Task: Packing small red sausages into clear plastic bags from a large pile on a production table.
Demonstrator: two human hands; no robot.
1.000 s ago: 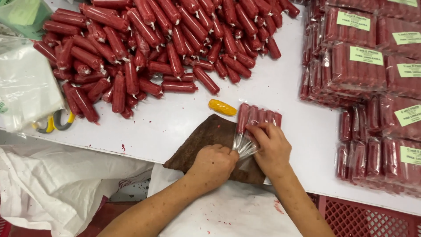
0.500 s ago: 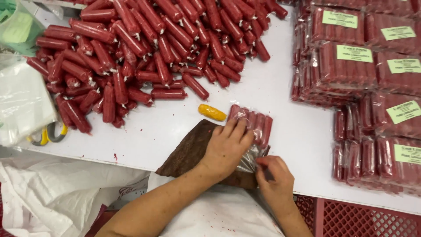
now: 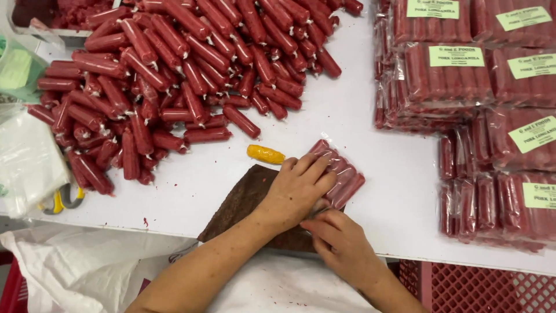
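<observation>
Now | left hand (image 3: 298, 188) flat, pressing glossy sausage pack (image 3: 341, 177) | right hand (image 3: 339, 240) grip pinching its crinkled end

Red sausages (image 3: 174, 75) piled on white table (image 3: 359, 127). Yellow piece (image 3: 266, 154) just below the pile. Dark brown board (image 3: 243, 200) below that. Green-labelled red packs (image 3: 457, 75) right of pile. Red crate (image 3: 480, 287) under table edge.
</observation>
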